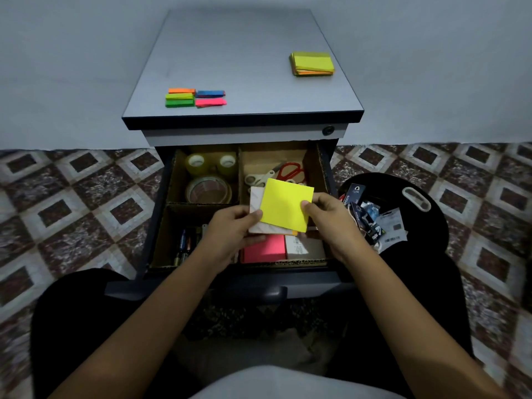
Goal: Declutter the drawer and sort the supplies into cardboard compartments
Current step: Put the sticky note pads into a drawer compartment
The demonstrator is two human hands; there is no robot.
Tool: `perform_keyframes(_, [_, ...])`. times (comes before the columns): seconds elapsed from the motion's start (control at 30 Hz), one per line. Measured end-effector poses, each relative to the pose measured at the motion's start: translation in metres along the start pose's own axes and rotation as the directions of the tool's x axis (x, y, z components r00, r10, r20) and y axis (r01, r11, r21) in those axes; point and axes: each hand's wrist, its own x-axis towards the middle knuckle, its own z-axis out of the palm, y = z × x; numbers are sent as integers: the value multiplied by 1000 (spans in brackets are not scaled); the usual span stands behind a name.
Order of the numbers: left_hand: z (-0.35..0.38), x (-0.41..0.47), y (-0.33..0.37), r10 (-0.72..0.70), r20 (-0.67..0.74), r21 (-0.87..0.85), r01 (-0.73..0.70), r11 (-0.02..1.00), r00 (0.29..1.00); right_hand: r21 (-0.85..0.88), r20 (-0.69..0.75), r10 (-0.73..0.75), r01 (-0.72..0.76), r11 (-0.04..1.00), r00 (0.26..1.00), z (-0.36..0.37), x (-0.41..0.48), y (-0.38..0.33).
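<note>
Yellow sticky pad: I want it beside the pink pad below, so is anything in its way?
Yes. A white pad, held by the left hand, sits right under the yellow pad that the right hand pinches, above the pink pad.

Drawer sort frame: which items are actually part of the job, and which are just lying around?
Job: yellow pad pinched by right hand; white pad under it, gripped by left hand; tape rolls, scissors, pink pad in cardboard compartments; coloured tabs, note stack on cabinet top, likely unsorted.
Lying about: packaging scraps on black tray.
</note>
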Motion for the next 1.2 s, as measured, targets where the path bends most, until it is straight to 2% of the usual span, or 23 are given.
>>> perform_keyframes(0.07, [-9, -2, 1, 25, -18, 4, -25, 1000, 1000, -47, 55, 22, -19, 999, 998, -3, -1, -1])
perform_keyframes(0.17, [-22, -5, 2, 42, -43, -25, -43, 999, 998, 20, 141, 77, -81, 997, 987, -3, -3, -2])
perform_keyframes(0.3, [-36, -6, 2, 62, -135, -63, -71, 996, 989, 42, 147, 94, -101, 994, 985, -6, -6, -2])
perform_keyframes(0.5, [-56, -5, -1, 65, -281, -145, -109, 983, 957, -175, 182, 160, -128, 976, 970, -13, -7, -2])
perform_keyframes(0.77, [-59, -6, -8, 72, -282, -144, -116, 983, 957, -416, 170, 263, -173, 893, 950, 11, 9, 17])
perform_keyframes(0.97, [-58, -6, -9, 73, -278, -132, -113, 985, 958, -533, 116, 163, -77, 843, 980, 24, 13, 24])
perform_keyframes(1.1, [-59, -5, -10, 67, -280, -132, -107, 985, 958, -569, -4, 90, -76, 819, 996, 22, 10, 29])
perform_keyframes(1.2, [-59, -5, -9, 58, -288, -141, -103, 985, 956, -509, -11, 105, -96, 855, 994, 21, 11, 33])
